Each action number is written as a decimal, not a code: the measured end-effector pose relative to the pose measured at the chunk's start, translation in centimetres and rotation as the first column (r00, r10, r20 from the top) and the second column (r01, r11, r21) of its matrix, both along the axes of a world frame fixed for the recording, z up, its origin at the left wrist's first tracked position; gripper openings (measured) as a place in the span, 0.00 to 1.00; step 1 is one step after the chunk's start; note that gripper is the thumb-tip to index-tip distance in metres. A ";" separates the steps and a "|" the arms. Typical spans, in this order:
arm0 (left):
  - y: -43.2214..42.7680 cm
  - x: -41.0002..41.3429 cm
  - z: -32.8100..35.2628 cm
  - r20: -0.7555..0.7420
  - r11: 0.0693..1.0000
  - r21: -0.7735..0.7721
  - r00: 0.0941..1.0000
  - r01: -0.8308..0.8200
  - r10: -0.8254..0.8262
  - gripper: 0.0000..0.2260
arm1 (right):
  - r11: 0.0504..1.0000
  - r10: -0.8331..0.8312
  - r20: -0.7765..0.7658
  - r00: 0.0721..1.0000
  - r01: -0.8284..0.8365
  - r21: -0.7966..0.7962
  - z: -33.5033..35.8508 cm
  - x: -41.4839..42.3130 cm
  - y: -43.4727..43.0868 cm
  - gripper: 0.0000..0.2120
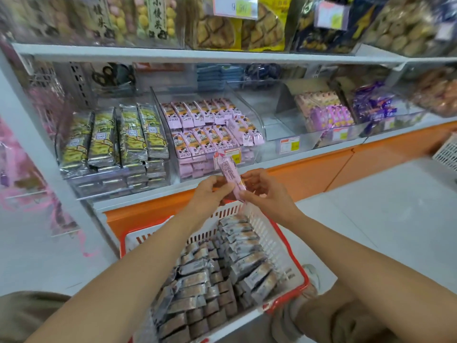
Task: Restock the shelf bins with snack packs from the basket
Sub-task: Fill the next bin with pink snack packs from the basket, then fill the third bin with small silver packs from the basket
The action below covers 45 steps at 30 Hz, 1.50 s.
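Both of my hands hold one pink snack pack (230,173) upright just in front of the shelf edge. My left hand (210,190) pinches its lower left side and my right hand (265,191) pinches its lower end. Right behind it stands a clear bin (257,120) filled with rows of matching pink packs (205,127). Below my arms sits a white basket with a red rim (274,238), packed with several grey and brown snack packs (222,276).
A clear bin of green-and-silver packs (113,139) stands left of the pink bin. An empty-looking clear bin (279,125) sits to the right, then bins of purple packs (326,112). An upper shelf (173,52) holds biscuit bags. An orange plinth (321,167) runs below. A white crate (447,152) is at far right.
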<state>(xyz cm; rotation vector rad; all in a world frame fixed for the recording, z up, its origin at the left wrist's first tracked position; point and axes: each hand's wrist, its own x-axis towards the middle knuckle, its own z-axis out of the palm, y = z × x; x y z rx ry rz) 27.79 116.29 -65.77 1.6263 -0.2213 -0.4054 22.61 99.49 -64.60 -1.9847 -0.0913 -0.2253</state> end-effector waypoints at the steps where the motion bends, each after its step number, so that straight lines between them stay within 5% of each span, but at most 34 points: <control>1: 0.0 0.5 0.6 0.162 0.994 0.102 0.987 -0.040 0.023 0.06 | 1.000 -0.013 0.023 1.000 0.013 -0.006 0.8 0.5 -0.2 0.15; 4: 0.8 2.5 1.3 0.734 0.865 0.356 0.679 -0.353 -0.025 0.12 | 0.992 -0.095 0.105 0.990 0.103 -0.074 3.0 2.7 -0.7 0.15; 6: 1.5 3.6 1.1 0.843 0.749 0.446 0.511 -0.491 -0.167 0.19 | 0.960 -0.155 0.150 0.977 0.184 -0.211 4.0 4.5 -1.1 0.14; 9: 2.2 4.4 0.6 0.727 0.556 0.675 0.565 -0.485 -0.390 0.31 | 0.897 -0.220 0.182 0.958 0.272 -0.348 5.3 7.2 -1.1 0.13; 11: 2.4 4.7 -0.2 0.697 0.506 0.713 0.573 -0.486 -0.431 0.34 | 0.866 -0.236 0.213 0.948 0.305 -0.396 5.9 8.8 -0.8 0.13; 23: 2.4 5.2 -1.2 0.720 0.522 0.690 0.550 -0.501 -0.424 0.38 | 0.724 -0.224 0.255 0.940 0.336 -0.602 3.0 15.4 0.7 0.11; 28: 2.5 5.1 -1.1 0.749 0.539 0.660 0.512 -0.523 -0.420 0.37 | 0.771 -0.179 0.244 0.953 0.290 -0.567 3.6 13.3 0.4 0.16; 32: 2.7 3.8 -1.6 0.780 0.543 0.625 0.474 -0.561 -0.409 0.34 | 0.857 -0.098 0.315 0.944 0.241 -0.456 2.4 8.9 0.2 0.10; 38: 2.7 0.6 -6.0 0.727 0.573 0.687 0.419 -0.447 -0.545 0.29 | 0.890 -0.097 0.091 0.991 0.128 -0.438 -5.8 3.0 -0.9 0.08; 45: 4.3 1.0 -11.9 0.482 0.406 0.869 0.661 -0.281 -0.574 0.31 | 0.804 -0.027 -0.267 0.963 -0.138 -0.579 -15.1 0.9 -1.5 0.14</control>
